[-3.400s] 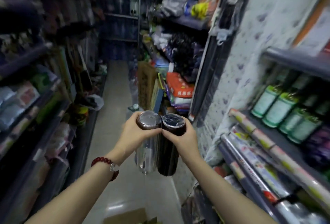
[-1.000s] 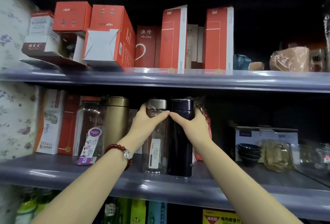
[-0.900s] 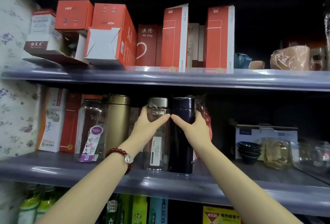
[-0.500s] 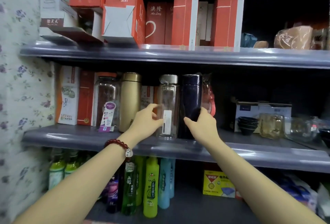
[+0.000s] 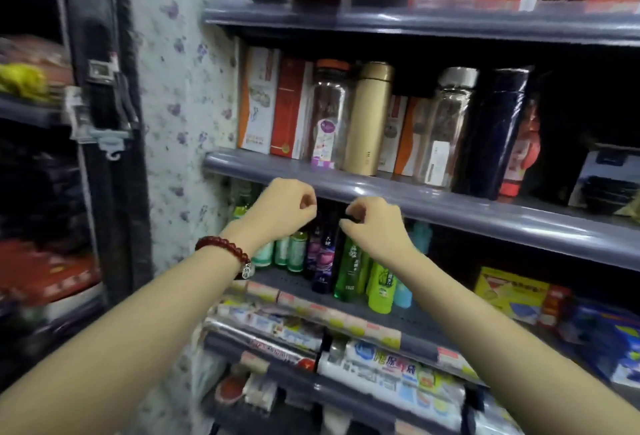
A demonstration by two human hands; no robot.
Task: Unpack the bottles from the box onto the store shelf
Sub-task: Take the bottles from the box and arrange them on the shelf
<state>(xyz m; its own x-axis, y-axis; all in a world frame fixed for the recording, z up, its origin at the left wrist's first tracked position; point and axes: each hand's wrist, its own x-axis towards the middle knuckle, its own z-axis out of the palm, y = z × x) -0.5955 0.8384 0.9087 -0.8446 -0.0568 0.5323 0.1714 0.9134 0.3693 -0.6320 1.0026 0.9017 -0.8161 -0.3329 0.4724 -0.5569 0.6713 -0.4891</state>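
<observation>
Now the clear bottle [image 5: 446,126] and navy flask [image 5: 493,129] stand shelved at upper right; my left hand [image 5: 280,207] and right hand [image 5: 375,226] hang loosely curled, empty, box unseen.

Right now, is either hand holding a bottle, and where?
Neither. The left hand and right hand hold nothing, fingers loosely curled, below the shelf.

A small shop: grey shelves [image 5: 415,197] crowded with boxed goods, flasks [image 5: 369,119], rows of coloured bottles [image 5: 349,270] and rolls [image 5: 311,303] stacked along a narrow aisle
</observation>
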